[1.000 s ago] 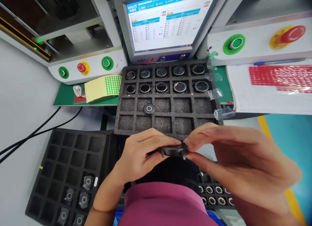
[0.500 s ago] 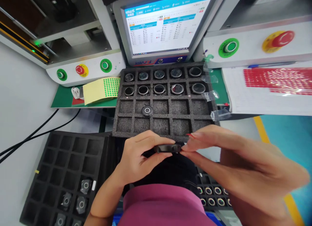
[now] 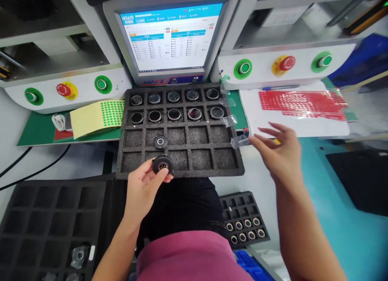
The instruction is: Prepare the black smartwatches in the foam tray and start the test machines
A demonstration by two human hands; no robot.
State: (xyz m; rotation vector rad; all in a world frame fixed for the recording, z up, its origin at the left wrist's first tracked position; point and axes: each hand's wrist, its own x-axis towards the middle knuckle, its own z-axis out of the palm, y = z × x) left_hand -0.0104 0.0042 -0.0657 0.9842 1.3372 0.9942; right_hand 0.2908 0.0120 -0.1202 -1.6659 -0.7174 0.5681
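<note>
My left hand (image 3: 145, 184) pinches a round black watch body (image 3: 163, 164) by its edge, with the sensor back and metal contacts facing up. It is over the front row of the grey foam tray (image 3: 179, 174). Just behind lies a second watch body (image 3: 160, 142), also back up, in a third-row pocket. Off the tray's right front corner, my right hand (image 3: 279, 152) is open with its fingers apart. Its thumb tip is beside a piece of clear tape (image 3: 240, 141) on the tray edge; whether they touch, I cannot tell.
Watches (image 3: 174, 114) face up fill the tray's two back rows. Behind stands a monitor (image 3: 176, 38), between machine panels with green buttons and red emergency stops (image 3: 287, 63). Red sticker strips (image 3: 300, 105) lie on paper at right. Black trays flank my lap, the smaller one (image 3: 242, 200) at right.
My right hand has let go of the watch and moved right to the tape, its fingers spreading. My left hand has turned the watch back up over the tray. The view has swung right.
</note>
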